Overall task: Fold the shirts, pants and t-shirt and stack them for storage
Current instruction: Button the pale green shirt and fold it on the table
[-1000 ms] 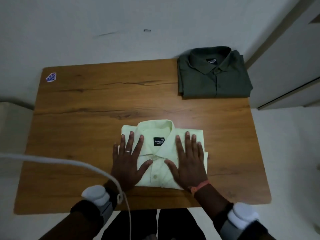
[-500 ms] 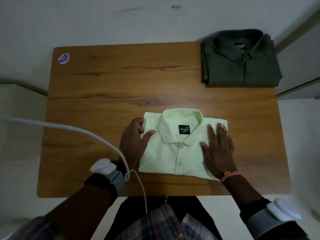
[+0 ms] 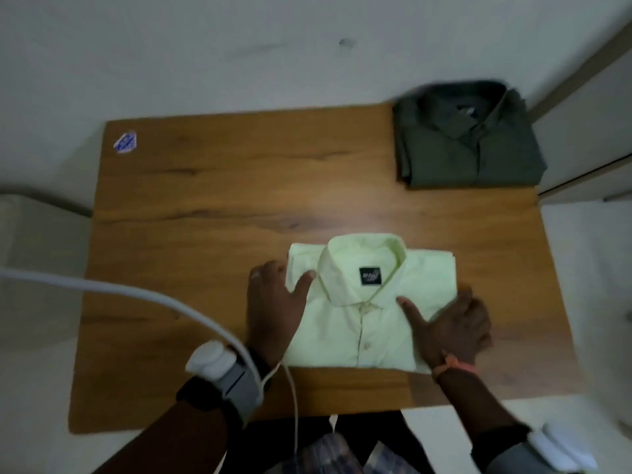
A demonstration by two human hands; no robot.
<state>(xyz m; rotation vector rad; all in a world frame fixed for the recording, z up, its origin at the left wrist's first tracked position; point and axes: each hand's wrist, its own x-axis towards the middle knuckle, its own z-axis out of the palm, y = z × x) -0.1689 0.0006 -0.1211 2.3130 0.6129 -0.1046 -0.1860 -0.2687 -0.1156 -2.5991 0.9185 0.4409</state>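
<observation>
Gripping a folded pale shirt [image 3: 362,302] by both side edges on a table [image 3: 205,206].
Left hand [image 3: 273,302] and right hand [image 3: 451,323] each pinch its edge, thumbs on top; a dark shirt [image 3: 468,145] lies well beyond.

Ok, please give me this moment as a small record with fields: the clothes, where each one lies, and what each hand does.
surface: wooden table
item 1: light green shirt, folded, collar up, at the near middle of the table
item 2: dark green shirt, folded, at the far right corner
left hand: grips the light green shirt's left edge, thumb on top
right hand: grips its right edge, thumb on top
other: small blue and white sticker at the far left corner
stack: not yet made; the two shirts lie apart
</observation>
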